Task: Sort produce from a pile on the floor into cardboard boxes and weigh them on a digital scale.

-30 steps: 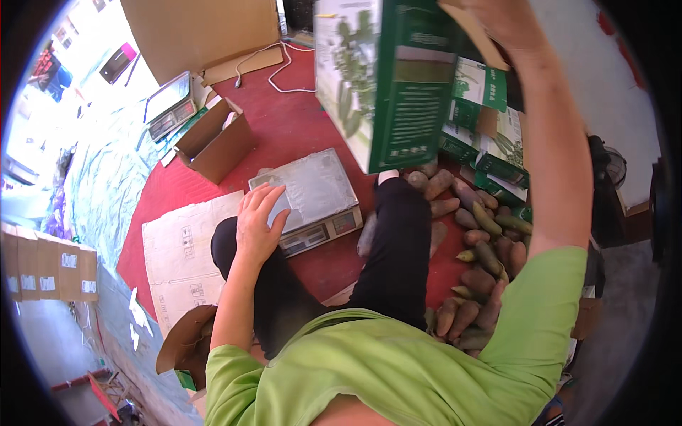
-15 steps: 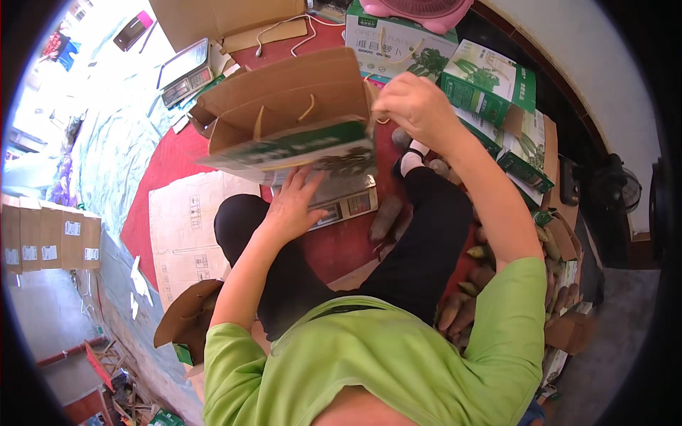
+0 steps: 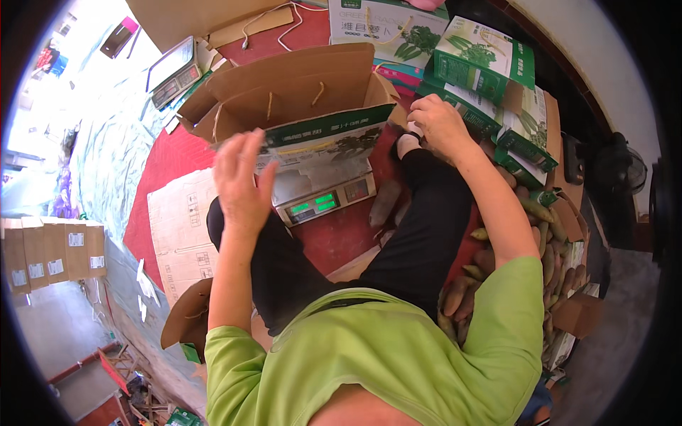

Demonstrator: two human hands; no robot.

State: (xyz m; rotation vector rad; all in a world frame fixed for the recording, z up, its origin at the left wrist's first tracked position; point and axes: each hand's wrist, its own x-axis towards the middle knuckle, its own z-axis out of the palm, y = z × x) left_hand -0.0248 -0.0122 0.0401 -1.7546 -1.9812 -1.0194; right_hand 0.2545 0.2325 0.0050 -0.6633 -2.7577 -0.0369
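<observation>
An open-topped carton, brown inside, green and white outside with yellow cord handles, stands on a scale whose display glows green. My left hand is spread by the carton's front left corner, slightly blurred. It overlaps the carton's edge, and I cannot tell whether it touches. To the right of the carton, apart from it, is my right hand, its fingers curled in over my foot. Whatever those fingers hold, if anything, is hidden. Beside the scale, long brownish root vegetables lie on the red floor covering.
Printed green and white cartons are stacked at the right. Below them lies a heap of root vegetables. A second scale is at the far left. A flattened cardboard sheet and an open carton lie left of my legs.
My right hand has let go of the carton's right corner and moved down and right. My left hand has left its front, moving left and up. The scale's display now shows lit.
</observation>
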